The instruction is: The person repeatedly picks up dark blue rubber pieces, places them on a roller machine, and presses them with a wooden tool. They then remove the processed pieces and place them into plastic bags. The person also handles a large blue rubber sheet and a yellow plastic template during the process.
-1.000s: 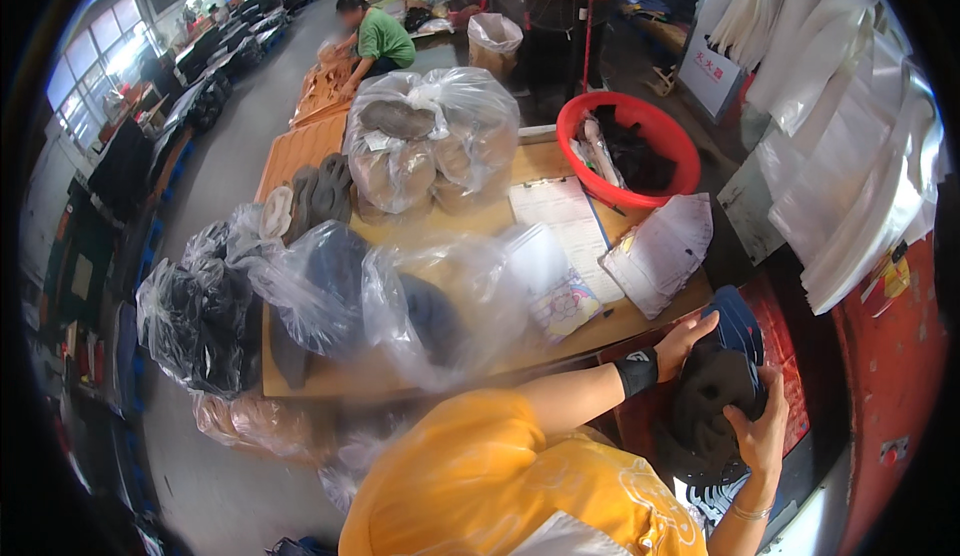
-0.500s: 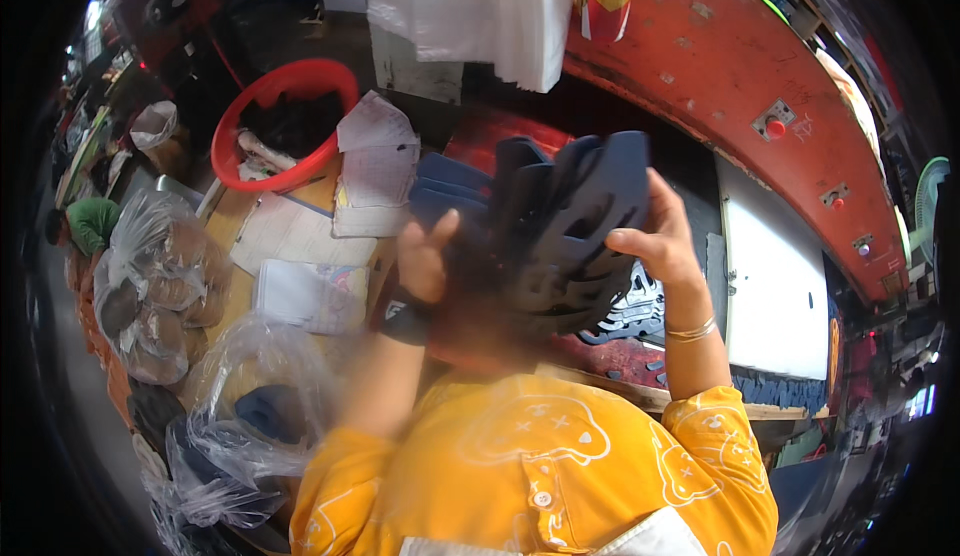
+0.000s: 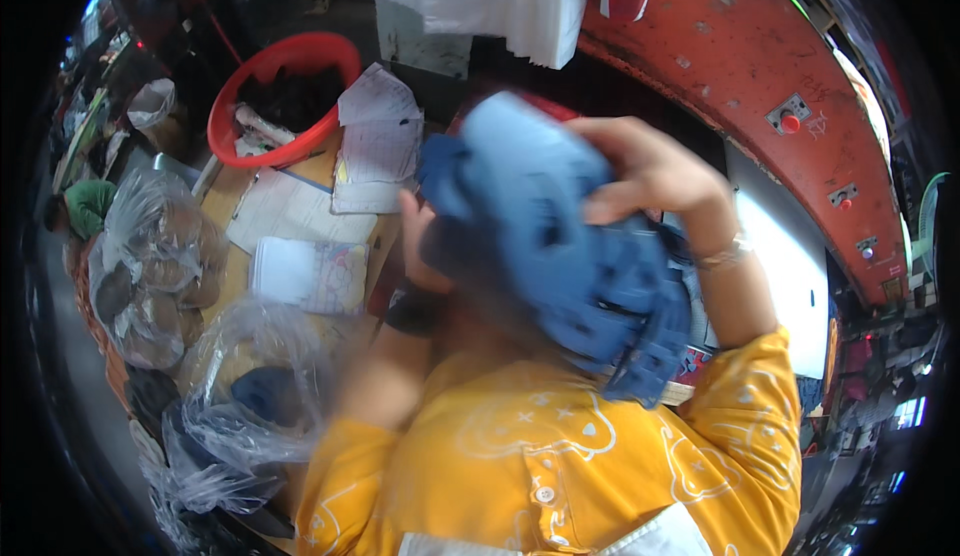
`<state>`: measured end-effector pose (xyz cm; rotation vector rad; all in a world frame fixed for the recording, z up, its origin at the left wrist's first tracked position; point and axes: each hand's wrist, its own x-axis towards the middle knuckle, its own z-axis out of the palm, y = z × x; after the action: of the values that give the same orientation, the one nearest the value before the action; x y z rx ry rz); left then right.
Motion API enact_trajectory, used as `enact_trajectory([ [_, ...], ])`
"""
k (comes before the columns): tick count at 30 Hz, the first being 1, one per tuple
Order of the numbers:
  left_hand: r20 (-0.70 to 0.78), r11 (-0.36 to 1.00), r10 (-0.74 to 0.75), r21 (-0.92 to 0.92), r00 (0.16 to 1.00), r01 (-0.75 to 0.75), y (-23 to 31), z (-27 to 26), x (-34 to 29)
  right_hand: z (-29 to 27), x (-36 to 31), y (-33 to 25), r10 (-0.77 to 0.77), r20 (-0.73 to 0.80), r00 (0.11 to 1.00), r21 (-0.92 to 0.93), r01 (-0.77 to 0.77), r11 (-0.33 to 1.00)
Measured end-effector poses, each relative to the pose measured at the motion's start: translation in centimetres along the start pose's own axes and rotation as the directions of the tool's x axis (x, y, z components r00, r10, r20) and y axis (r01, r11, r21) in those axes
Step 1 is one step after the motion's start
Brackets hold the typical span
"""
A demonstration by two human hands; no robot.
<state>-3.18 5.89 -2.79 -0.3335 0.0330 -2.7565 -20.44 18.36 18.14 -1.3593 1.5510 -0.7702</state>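
A thick stack of blue cut-out pieces (image 3: 560,226), shaped like shoe uppers with slots and holes, is held up in front of my chest. My right hand (image 3: 655,171) is closed round its upper right edge, thumb on the near face and fingers over the top. On the left side, my left hand (image 3: 422,246) supports the stack with its thumb upward; its other fingers are hidden behind dark pieces. Motion blurs the lower left of the stack. A dark band (image 3: 415,311) circles my left wrist, and a bracelet (image 3: 727,249) my right.
Left lie papers (image 3: 300,206), a red basket (image 3: 222,121) with dark scraps, and clear plastic bags (image 3: 150,246) of parts. A red machine beam (image 3: 730,76) with buttons spans the far right above a white board (image 3: 800,276). Plastic sheets (image 3: 480,1) hang at the back.
The stack has turned and tilted, showing a brighter blue face and reaching lower right. My right hand has moved up over its top edge; my left stays at its left side.
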Motion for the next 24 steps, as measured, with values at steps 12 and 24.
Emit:
enact_trajectory([
  [12, -0.296, 0.86, 0.337, 0.484, 0.894, -0.163, -0.2, 0.3, -2.3, 6.4, 9.3, 8.4, -0.389, 0.011, 0.921, -0.35, 0.368, 0.862],
  [24, -0.146, 0.416, 0.366, 0.909, 0.919, -0.021, 0.1, -1.7, -3.7, 5.4, -0.8, 7.4, -0.446, -0.249, 0.86, -0.065, 0.445, 0.893],
])
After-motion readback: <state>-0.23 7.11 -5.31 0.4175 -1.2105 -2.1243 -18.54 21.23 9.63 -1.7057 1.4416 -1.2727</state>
